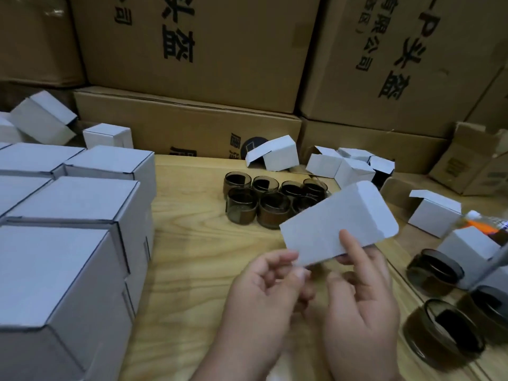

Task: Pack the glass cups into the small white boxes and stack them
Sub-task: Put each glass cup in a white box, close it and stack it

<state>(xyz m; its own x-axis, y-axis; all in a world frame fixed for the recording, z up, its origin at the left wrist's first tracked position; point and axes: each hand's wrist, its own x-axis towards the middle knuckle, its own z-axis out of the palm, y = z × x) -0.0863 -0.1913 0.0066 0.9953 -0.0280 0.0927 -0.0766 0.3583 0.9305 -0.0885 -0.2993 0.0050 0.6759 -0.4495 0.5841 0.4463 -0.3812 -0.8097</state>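
A: White flat cardboard box blank with rounded flap corners [339, 224] is held up over the pale wooden table [192, 243], near its front edge.
B: Grip?
A: Blank's lower edge is pinched by the right hand [360, 295], index finger laid straight on its face. Left hand [264, 287] is curled at the lower left corner; contact can't be told.
B: Cups?
A: Cluster of seven dark smoked-glass cups [272, 199] is seen just behind the blank. Three more dark glass cups [445, 306] are set at the right.
B: Boxes?
A: Closed white boxes [71, 215] are stacked at the left. Open small white boxes [341, 166] are scattered at the back, beneath large brown cartons [192, 50].
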